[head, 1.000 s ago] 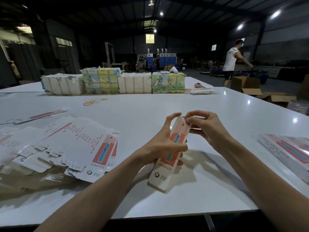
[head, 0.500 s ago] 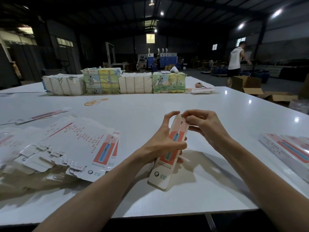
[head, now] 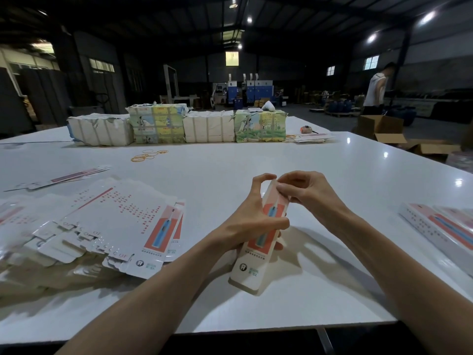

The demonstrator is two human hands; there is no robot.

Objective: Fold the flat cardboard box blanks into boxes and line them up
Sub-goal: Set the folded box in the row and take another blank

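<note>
A long, narrow folded box, white with a red panel and a blue toothbrush picture, is held tilted above the white table. My left hand grips its middle, thumb across the front. My right hand pinches the far top end with curled fingers. A fanned heap of flat box blanks lies to the left. Folded boxes lie side by side at the right edge.
Wrapped bundles of printed stock stand in a row at the table's far side. Loose rubber bands lie before them, a few blanks at far left. A person stands by open cartons beyond the table's right corner.
My left forefinger has lifted off the box's top end and arches over it. My right fingers have shifted slightly down onto the top flap. The person in the background stepped right.
</note>
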